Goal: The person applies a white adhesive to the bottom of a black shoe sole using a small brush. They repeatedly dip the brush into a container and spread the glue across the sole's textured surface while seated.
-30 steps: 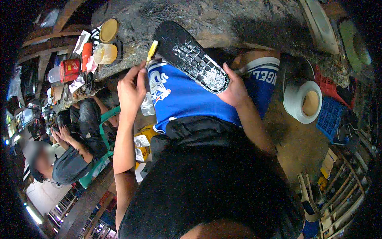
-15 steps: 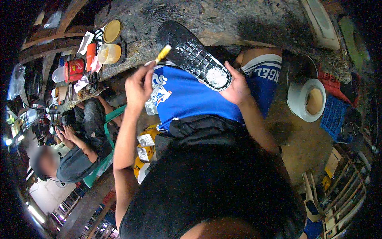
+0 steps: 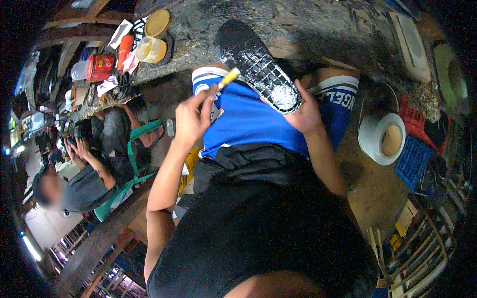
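Note:
My right hand grips the heel end of a black shoe sole, which tilts up over my lap with its hollow grid side facing me. White paste coats the heel and streaks the grid and left edge. In my left hand, a slim brush with a yellow and white tip is pinched between thumb and fingers. Its tip is slightly blurred, close to the left edge of the sole; I cannot tell whether they touch.
A worn workbench lies ahead, holding a tub of yellowish liquid, a round lid, an orange bottle and a red can. A white roll and blue crate stand right. Someone sits at left.
The brush has moved lower along the sole's left side. More white now shows on the middle of the sole. My right hand keeps its hold, and the whole view has shifted a little.

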Available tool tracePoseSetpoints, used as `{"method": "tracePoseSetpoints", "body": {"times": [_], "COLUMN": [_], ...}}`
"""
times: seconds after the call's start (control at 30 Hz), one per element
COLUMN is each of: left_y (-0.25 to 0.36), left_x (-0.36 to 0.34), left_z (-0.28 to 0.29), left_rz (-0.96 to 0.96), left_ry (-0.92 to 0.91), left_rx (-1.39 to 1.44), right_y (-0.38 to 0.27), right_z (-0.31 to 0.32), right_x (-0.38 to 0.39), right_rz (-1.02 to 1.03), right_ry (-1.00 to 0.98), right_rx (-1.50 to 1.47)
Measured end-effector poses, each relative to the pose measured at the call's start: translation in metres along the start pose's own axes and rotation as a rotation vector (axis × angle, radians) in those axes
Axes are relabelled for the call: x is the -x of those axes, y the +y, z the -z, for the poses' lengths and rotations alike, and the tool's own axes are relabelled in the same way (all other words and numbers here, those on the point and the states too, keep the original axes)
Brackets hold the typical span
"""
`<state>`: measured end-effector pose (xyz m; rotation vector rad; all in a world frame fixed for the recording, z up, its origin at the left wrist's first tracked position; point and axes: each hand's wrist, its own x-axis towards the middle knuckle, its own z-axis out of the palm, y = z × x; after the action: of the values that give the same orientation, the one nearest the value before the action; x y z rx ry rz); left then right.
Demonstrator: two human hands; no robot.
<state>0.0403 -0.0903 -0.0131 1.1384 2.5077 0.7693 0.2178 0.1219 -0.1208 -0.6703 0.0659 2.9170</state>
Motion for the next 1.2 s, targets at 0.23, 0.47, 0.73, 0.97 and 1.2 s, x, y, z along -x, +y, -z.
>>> {"method": "tracePoseSetpoints", "body": {"times": [0.23,0.47,0.73,0.97,1.2], "left_y": [0.025,0.014,-0.014,-0.017,0.011], "left_x": [0.042,-0.001,-0.021,-0.042,-0.046], "left_z": [-0.012,0.005,0.018,0.051,0.028], "left_rz": [-0.132,0.084,0.052,-0.028,-0.019], "left_ry": [-0.271,0.029,0.028,0.441,0.134], "left_rx": [0.112,-0.046,-0.034,0.244,0.293], "right_y": [-0.004,-0.002,0.002,-0.009,-0.003], "right_z": [0.025,0.032,0.054,0.049,0.035], "right_x": [-0.008,-0.006,0.003,0.027,0.041], "right_rz": [-0.097,0.026,0.359,0.376,0.404], "right_ry": [-0.181,-0.039,0.102,0.046,0.12], "right_rx": [-0.209,0.099,0.83,0.547,0.662]}}
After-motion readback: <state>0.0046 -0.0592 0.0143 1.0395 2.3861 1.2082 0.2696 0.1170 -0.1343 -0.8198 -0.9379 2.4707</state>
